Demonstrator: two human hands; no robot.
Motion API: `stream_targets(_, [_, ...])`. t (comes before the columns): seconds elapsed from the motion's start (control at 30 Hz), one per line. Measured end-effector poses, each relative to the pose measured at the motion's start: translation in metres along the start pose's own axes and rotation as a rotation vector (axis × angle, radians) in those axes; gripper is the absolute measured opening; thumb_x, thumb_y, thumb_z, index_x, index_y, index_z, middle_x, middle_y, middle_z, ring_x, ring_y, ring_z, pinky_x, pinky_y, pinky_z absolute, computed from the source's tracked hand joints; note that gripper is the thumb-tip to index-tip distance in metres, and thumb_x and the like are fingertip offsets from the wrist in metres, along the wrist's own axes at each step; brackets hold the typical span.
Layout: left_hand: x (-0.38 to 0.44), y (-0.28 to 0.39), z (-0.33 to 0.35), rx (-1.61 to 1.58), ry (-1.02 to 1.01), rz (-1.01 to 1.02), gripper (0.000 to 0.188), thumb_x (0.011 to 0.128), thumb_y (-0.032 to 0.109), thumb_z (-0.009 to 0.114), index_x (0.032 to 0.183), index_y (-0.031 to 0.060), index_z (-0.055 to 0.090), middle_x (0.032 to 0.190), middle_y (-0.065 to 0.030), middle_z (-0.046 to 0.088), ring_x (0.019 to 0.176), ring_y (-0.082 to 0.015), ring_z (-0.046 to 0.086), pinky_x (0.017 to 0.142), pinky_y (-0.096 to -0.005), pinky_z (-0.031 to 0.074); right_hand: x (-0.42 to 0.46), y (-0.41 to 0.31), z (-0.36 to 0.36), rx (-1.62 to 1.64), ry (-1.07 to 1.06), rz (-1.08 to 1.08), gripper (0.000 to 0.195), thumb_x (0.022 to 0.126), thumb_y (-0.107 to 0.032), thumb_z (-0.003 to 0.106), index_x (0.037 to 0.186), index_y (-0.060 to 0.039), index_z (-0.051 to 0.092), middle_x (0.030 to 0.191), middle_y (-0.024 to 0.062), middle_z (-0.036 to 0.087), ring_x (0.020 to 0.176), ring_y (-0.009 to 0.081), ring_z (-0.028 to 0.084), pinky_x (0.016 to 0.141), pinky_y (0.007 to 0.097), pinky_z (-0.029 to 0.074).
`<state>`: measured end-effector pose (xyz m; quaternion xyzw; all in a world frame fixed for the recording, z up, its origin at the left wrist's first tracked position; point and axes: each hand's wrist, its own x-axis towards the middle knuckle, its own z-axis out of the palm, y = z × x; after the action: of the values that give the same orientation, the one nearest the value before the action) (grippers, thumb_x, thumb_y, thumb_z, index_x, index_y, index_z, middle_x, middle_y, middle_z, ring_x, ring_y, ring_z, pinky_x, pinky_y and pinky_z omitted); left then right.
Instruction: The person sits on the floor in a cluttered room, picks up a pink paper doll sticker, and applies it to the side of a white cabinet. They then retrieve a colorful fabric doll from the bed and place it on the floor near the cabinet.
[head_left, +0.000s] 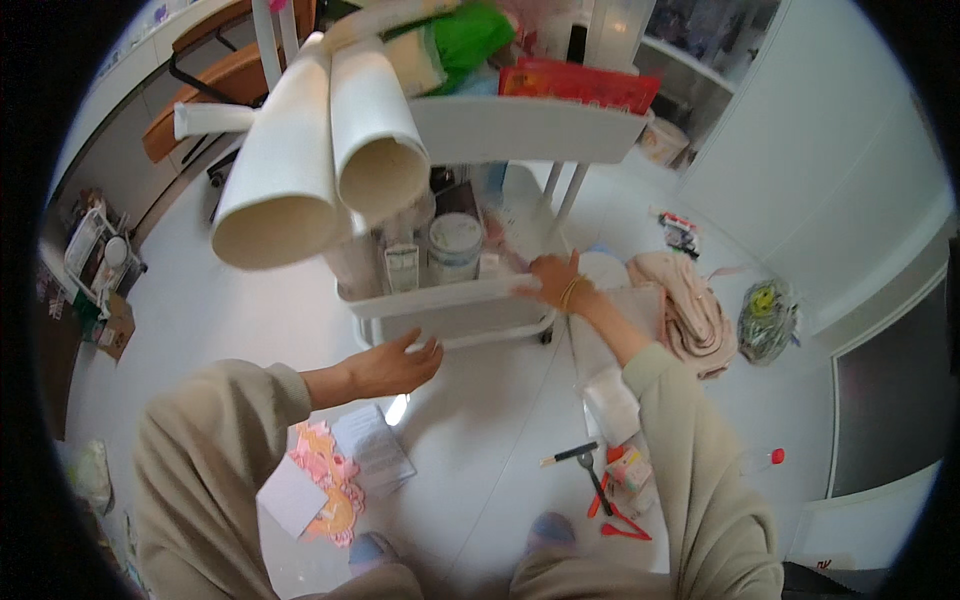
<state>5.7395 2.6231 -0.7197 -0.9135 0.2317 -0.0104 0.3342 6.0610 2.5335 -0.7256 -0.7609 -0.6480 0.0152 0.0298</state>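
Observation:
My left hand (394, 366) hangs over the floor before a white rolling cart, fingers apart and holding nothing. My right hand (553, 279) is at the front right corner of the cart's lower tray (450, 298), its fingers spread; blur hides whether they touch the rim. In that tray stand a round lidded jar (455, 247), a small labelled carton (402, 268) and a small white box (489, 265). A blurred pinkish thing (499, 231) lies near my right fingertips. Two large white tubes (281, 172) jut forward above the tray and partly cover its left side.
The cart's upper tray (525, 127) holds a green bag (472, 41) and red packets (577, 84). Folded pink cloth (686, 315) lies right of my right arm. On the floor are papers (373, 442), pink-orange cutouts (341, 502), a black spoon (594, 472) and red utensils (626, 525).

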Motion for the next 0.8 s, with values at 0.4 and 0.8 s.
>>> stream_targets(0.4, [0.002, -0.024, 0.018, -0.293, 0.125, -0.351, 0.051, 0.086, 0.015, 0.049, 0.134, 0.0007, 0.039, 0.125, -0.0133, 0.05, 0.11, -0.0248, 0.053, 0.095, -0.0416, 0.041, -0.028, -0.042, 0.026, 0.275, 0.121, 0.146, 0.074, 0.074, -0.063, 0.061, 0.109, 0.0031, 0.061, 0.11, 0.019, 0.061, 0.107, 0.0347, 0.052, 0.094, 0.0409, 0.041])
stream_targets(0.8, [-0.021, -0.02, -0.068, -0.772, -0.173, -0.479, 0.062, 0.08, 0.018, 0.062, 0.133, -0.0003, 0.035, 0.113, -0.0187, 0.054, 0.101, -0.0325, 0.057, 0.083, -0.0429, 0.047, -0.103, -0.107, -0.178, -0.272, 1.184, -0.401, 0.036, 0.07, -0.018, 0.075, 0.1, -0.0038, 0.062, 0.095, 0.0102, 0.062, 0.078, 0.0289, 0.06, 0.06, 0.0349, 0.05])
